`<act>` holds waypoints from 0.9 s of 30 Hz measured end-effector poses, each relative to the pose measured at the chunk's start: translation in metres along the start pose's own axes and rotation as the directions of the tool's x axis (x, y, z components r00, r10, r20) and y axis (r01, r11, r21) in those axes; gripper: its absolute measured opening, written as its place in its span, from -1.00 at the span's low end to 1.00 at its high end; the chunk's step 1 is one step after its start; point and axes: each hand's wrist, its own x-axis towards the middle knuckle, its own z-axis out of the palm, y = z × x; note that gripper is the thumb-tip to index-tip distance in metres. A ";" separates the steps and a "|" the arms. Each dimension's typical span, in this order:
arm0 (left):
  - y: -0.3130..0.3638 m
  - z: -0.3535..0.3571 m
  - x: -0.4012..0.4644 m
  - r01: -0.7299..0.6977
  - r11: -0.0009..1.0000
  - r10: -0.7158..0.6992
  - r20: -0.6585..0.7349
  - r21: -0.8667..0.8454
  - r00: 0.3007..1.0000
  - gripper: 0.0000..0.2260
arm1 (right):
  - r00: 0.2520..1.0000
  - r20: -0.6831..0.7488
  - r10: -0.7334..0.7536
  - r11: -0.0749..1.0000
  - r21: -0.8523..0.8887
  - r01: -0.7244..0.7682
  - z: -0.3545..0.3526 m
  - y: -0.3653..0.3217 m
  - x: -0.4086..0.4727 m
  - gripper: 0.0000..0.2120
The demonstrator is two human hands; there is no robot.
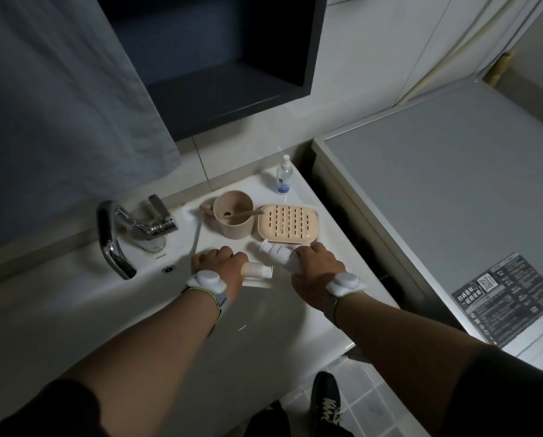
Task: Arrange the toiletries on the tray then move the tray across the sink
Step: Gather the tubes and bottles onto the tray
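A white tray (197, 238) lies on the sink counter right of the faucet. On it stand a beige cup (236, 228) with a toothbrush (248, 213) inside and a peach slotted soap dish (287, 223). My left hand (219, 263) is closed on a small peach bottle (256, 269) with a white cap, lying at the tray's near edge. My right hand (315, 268) grips a white tube (276, 252), cap pointing left, just in front of the soap dish. A clear bottle (284, 178) with a blue label stands upright behind the tray, near the wall.
A chrome faucet (118, 238) curves over the white basin (74, 310) on the left. A grey appliance top (453, 200) sits to the right across a dark gap. A dark open cabinet (219, 67) hangs above, and grey cloth (58, 89) hangs at the left.
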 end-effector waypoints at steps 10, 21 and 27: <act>-0.008 0.003 0.016 -0.066 0.998 0.065 0.071 0.013 0.995 -0.76 | 0.999 0.028 -0.021 0.999 -0.048 0.022 0.004 -0.006 0.014 -0.58; -0.021 0.010 0.015 -0.080 0.997 0.079 -0.026 -0.024 0.997 -0.62 | 0.981 0.090 -0.173 0.982 -0.054 0.178 0.007 -0.009 0.032 -0.49; -0.030 0.012 0.003 0.073 0.985 -0.077 -0.020 -0.159 0.997 -0.42 | 0.966 0.054 -0.252 0.958 -0.130 0.257 0.012 -0.009 0.038 -0.47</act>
